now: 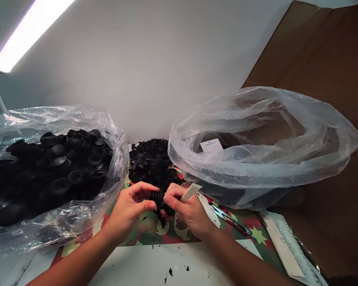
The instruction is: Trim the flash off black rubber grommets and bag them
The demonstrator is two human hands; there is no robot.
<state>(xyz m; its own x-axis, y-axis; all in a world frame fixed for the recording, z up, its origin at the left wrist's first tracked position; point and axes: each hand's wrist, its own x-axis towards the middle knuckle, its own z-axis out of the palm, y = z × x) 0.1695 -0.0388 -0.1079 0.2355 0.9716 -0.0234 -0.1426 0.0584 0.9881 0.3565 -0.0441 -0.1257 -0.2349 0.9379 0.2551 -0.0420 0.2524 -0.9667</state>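
Observation:
My left hand [134, 206] pinches a black ribbed rubber piece [158, 197] between thumb and fingers. My right hand [188, 208] is closed round a pale, flat handle-like strip [191, 192], whose end sticks out past the knuckles. Its thumb and finger come up to the right side of the rubber piece; whether a blade or tip shows there I cannot tell. Behind both hands lies a heap of black rubber scraps [150, 157].
An open clear bag [119, 139] at left holds many black ribbed rubber pieces [59, 184]. At right, another clear bag [256, 174] stands by a cardboard box [343, 119], with a white label [211, 145] inside. Scissors [231, 219] lie on the patterned cover [179, 234].

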